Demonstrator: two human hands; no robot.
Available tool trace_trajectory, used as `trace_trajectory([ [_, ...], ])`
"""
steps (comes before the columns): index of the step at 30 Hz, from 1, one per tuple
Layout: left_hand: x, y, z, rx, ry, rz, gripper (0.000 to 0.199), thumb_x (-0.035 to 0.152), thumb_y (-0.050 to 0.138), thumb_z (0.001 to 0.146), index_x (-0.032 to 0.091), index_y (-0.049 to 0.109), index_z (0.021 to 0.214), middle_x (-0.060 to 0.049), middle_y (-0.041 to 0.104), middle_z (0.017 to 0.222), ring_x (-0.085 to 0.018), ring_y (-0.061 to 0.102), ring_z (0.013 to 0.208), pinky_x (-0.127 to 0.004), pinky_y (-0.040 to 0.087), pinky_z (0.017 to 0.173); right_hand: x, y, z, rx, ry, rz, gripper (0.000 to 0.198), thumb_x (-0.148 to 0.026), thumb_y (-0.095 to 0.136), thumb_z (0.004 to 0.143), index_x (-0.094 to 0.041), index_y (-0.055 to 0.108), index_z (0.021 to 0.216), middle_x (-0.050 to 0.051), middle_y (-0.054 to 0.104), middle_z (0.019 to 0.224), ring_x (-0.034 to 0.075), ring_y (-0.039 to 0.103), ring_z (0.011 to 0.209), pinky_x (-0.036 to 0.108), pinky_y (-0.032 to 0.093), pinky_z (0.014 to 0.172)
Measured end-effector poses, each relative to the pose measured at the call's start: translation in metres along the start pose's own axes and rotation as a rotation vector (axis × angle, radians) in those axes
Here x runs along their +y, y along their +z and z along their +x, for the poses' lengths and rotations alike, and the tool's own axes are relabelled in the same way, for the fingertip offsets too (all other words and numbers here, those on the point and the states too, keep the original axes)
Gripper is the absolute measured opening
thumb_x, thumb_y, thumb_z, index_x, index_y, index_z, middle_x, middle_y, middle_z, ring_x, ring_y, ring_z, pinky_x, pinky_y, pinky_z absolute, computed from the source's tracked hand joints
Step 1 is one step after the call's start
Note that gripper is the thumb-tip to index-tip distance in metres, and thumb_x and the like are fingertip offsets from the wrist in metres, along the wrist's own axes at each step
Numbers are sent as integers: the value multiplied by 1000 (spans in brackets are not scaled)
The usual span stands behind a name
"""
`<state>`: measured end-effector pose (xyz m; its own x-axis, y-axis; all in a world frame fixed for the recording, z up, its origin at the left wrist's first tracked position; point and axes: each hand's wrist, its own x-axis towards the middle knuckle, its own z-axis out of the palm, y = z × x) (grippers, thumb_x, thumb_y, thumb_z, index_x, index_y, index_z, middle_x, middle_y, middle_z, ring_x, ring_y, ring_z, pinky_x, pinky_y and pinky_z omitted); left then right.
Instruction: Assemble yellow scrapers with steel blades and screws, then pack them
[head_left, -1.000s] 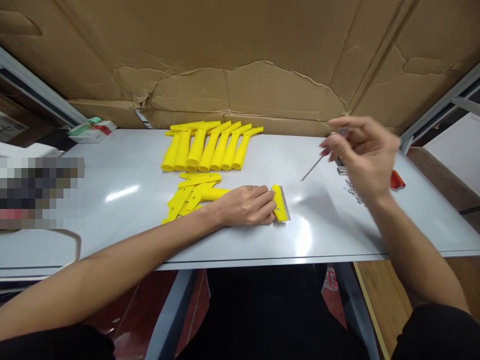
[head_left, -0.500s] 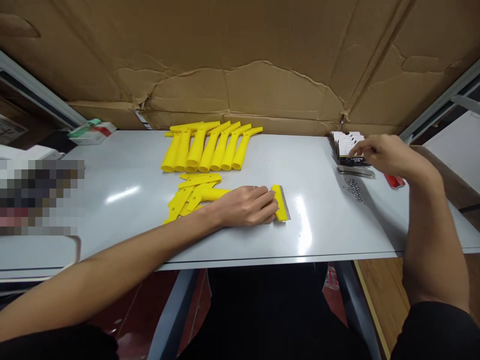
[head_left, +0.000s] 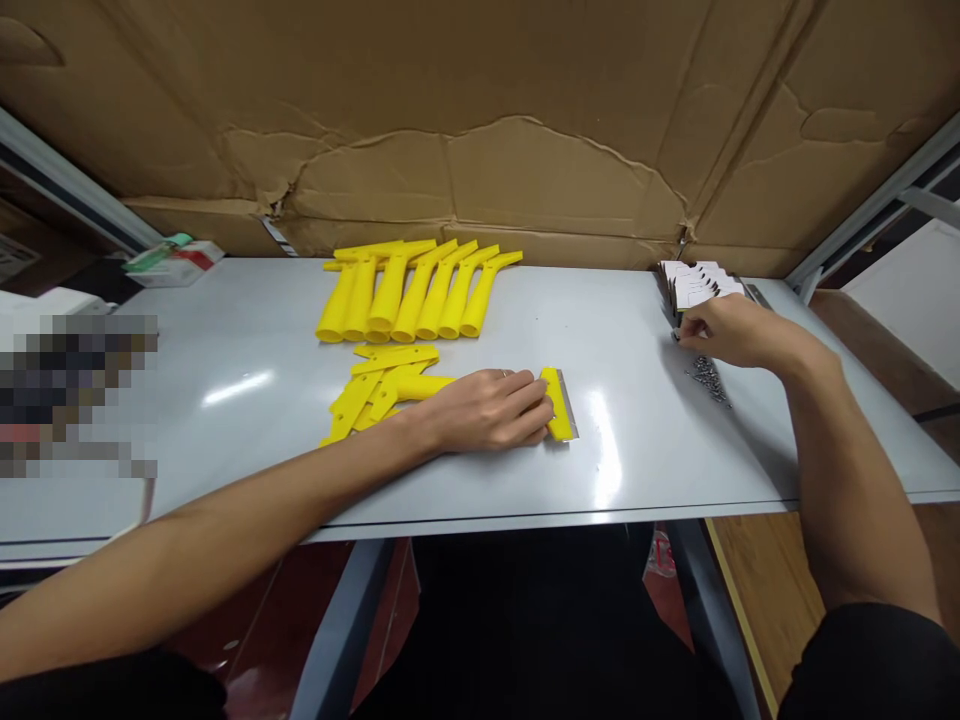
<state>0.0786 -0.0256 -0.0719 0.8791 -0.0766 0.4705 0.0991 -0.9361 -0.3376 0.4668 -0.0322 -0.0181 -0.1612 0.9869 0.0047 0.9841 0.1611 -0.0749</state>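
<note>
My left hand is closed around a yellow scraper lying on the table, its metal blade edge facing right. The scraper's middle is hidden under my fingers. At the right, my right hand hovers with thumb and fingers pinched together, just above a small pile of screws. A tiny dark bit shows at its fingertips, too small to name. Behind that hand stands a box of white-wrapped blades, partly covered by it. Flat yellow plastic pieces lie heaped left of my left hand.
Several yellow handles lie in a row at the back of the white table. A cardboard sheet stands behind it. A small white and green box sits at the far left.
My right hand has moved left and down, from beside the blade box to above the screws, and its fingers are pinched. The left hand stays on the scraper.
</note>
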Motion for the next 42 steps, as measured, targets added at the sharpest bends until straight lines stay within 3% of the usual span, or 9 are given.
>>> trace_trajectory([
  [4,0,1,-1,36,14,-54,19,26,56,105,18,63,90,-5,73,88,-15,68,75,-27,57,65,-43,-8,-2,144,-128,141,9,-23,69,87,-22,75,80,2,70,72,15,57,64,31,40,62],
  [7,-1,2,-3,68,44,-75,19,27,56,105,17,64,92,-6,74,91,-15,69,76,-28,59,67,-80,4,-2,221,-351,283,8,-23,71,89,-21,77,83,0,70,71,13,56,59,30,43,61],
  [10,-1,1,-5,88,89,-73,15,25,58,105,17,65,94,-7,75,93,-16,70,78,-29,59,68,-111,23,-2,268,-617,376,19,-18,60,98,-20,78,92,6,76,94,16,68,79,32,52,73],
  [13,-1,-1,-5,125,115,-100,6,21,62,102,17,67,99,-7,75,94,-16,71,79,-29,60,68,-131,38,-4,283,-743,433,29,-13,51,102,-20,79,95,8,77,101,18,69,93,34,55,79],
  [22,-1,-12,3,165,273,130,10,12,64,99,15,70,91,-7,74,87,-17,73,79,-27,58,60,-144,51,-7,323,-723,546,33,-7,51,98,-22,79,88,4,75,86,14,67,76,30,53,66],
  [29,-2,-13,2,139,309,206,18,10,57,100,17,70,90,-6,76,89,-16,74,80,-25,60,61,-144,53,-9,368,-796,375,27,-11,51,102,-17,77,105,4,72,82,14,65,76,29,52,65],
  [34,-1,-15,4,148,348,243,23,7,53,100,17,70,89,-6,76,88,-16,74,79,-25,62,64,-145,50,-12,420,-853,142,31,-6,47,102,-20,73,113,1,71,80,13,62,73,29,43,57],
  [38,0,-15,4,186,339,234,23,5,52,99,15,70,89,-6,74,84,-16,73,76,-25,61,65,-146,49,-15,451,-891,85,33,-4,45,100,-20,69,115,0,71,78,13,59,69,31,39,55],
  [42,1,-11,-1,134,235,148,20,9,51,102,17,67,94,-5,73,87,-16,72,79,-25,60,65,-143,47,-17,399,-862,233,33,-6,50,96,-20,65,123,0,72,81,13,60,68,29,43,57],
])
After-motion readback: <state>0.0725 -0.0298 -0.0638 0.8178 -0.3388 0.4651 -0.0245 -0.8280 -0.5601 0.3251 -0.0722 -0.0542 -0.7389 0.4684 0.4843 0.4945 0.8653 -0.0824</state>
